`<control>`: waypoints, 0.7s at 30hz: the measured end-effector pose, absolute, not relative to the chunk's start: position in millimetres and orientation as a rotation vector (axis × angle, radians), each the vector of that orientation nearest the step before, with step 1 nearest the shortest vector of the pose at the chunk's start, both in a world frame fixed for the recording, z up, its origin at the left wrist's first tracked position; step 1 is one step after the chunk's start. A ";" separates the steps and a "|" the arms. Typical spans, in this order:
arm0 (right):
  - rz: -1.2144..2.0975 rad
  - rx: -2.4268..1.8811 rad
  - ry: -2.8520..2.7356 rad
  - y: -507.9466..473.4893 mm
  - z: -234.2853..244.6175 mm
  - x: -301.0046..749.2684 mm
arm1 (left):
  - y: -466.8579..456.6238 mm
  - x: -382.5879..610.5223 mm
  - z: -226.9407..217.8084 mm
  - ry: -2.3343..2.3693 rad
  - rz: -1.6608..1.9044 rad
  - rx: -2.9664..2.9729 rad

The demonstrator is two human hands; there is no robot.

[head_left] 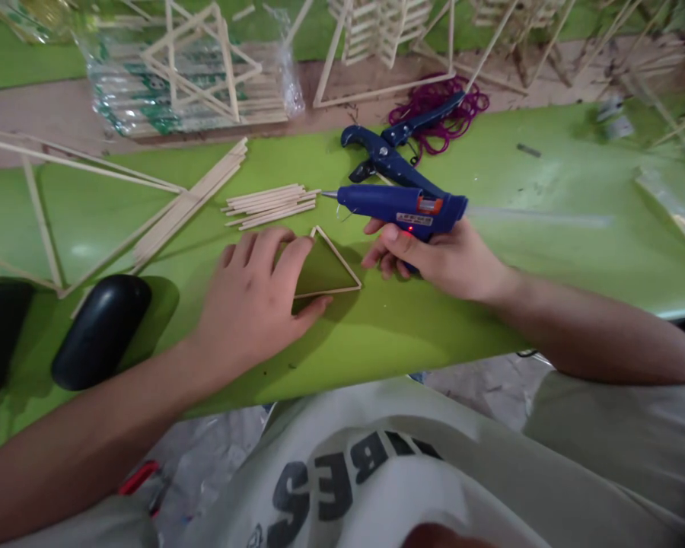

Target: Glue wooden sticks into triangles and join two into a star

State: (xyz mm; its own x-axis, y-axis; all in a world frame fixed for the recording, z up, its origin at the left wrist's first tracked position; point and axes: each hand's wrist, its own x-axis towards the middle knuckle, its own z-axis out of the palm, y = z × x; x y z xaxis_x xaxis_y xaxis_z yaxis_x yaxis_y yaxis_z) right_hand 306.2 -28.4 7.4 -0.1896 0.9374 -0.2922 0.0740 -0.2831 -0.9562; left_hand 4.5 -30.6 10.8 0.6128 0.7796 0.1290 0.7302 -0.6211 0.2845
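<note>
My left hand [256, 293] lies flat on the green table [536, 221], fingers spread over the left part of a small triangle of thin wooden sticks [342, 268]. My right hand [434, 259] is closed round the handle of a blue glue gun [403, 207]. The gun points left, its nozzle tip just above the triangle's top corner, and a red light glows on its body. A small pile of short sticks [269, 205] lies just behind my left hand.
Blue pliers [388, 148] and purple string [448, 106] lie behind the gun. Longer sticks [191, 202] and a big stick triangle [46, 221] are at left, a black oval object [100, 329] at the front left. Stick frames and a plastic bag of sticks [188, 84] fill the back.
</note>
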 end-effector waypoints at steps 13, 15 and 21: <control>1.518 -1.363 -1.281 -31.5 8.6 298.2 | -33.5 9.5 5.7 0.924 0.479 2.829; 1.521 -1.355 -1.295 -32.4 8.5 298.4 | -33.7 10.9 5.2 0.906 0.476 2.849; 1.516 -1.343 -1.324 -33.4 7.6 298.5 | -32.6 12.0 3.8 0.888 0.464 2.872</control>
